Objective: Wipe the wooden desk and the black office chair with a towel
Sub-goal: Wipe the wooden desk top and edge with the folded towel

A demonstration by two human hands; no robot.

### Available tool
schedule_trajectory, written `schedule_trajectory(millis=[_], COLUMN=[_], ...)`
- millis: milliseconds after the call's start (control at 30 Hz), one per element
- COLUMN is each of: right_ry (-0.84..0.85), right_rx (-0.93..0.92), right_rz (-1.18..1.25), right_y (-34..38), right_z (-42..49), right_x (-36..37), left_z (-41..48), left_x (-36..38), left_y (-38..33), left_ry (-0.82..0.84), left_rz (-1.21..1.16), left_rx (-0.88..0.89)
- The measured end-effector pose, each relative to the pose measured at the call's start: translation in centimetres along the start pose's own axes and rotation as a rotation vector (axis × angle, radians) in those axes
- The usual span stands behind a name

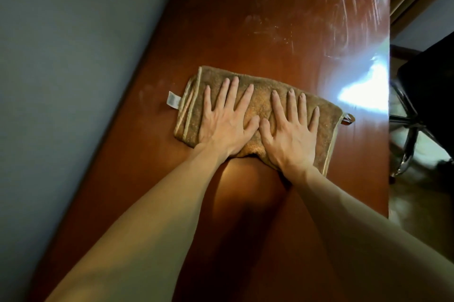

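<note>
1. My left hand (224, 120): palm down on the left half of the towel (260, 95), fingers straight and spread, tips toward the top of the frame. The forearm enters from the lower left.
2. My right hand (290, 134): likewise flat and spread wide on the right half, forearm entering from the lower right. The thumbs nearly meet mid-towel. I see both hands pressing, neither gripping.
3. Towel: brown, folded, at frame centre on the worktop (270, 19). Its long axis runs left to right, with the right end slightly lower. A white label (172, 100) sticks out at the left end and a small loop (348, 118) at the right.
4. Worktop: reddish-brown wood, with pale streaks at upper right.
5. Black office chair (427, 80): right edge of the frame, beyond the worktop.
</note>
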State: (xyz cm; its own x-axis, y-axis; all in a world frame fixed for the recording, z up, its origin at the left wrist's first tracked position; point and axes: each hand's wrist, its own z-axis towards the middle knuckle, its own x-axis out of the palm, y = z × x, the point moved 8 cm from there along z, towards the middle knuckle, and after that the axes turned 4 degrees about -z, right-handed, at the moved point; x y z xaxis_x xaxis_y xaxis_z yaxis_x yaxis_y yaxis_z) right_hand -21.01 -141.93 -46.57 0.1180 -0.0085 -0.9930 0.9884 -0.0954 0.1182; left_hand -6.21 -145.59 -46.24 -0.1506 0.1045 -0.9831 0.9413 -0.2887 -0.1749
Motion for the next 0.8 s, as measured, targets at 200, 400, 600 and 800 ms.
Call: schedule_trajectory(millis=[200,400,600,800], right_ry=[0.029,0.065,0.090,0.105], right_rx=[0.005,-0.005,-0.087,-0.189], right_rz=[0.003,0.005,0.003,0.002], right_y=[1.4,4.2,8.0,12.0], right_z=[-8.4,-17.2,-23.8,-27.5], right_x=[0.2,0.2,0.8,1.4], left_z=[-8.5,-17.9,-26.3,-31.5], left_x=[0.8,1.4,1.1,0.6], left_y=[-0.3,0.5,2.9,6.1], left_ry=[0.017,0.000,-0.023,-0.014], left_rz=[-0.021,-0.041,-0.070,-0.038], left_rx=[-0.014,-0.031,-0.083,-0.112])
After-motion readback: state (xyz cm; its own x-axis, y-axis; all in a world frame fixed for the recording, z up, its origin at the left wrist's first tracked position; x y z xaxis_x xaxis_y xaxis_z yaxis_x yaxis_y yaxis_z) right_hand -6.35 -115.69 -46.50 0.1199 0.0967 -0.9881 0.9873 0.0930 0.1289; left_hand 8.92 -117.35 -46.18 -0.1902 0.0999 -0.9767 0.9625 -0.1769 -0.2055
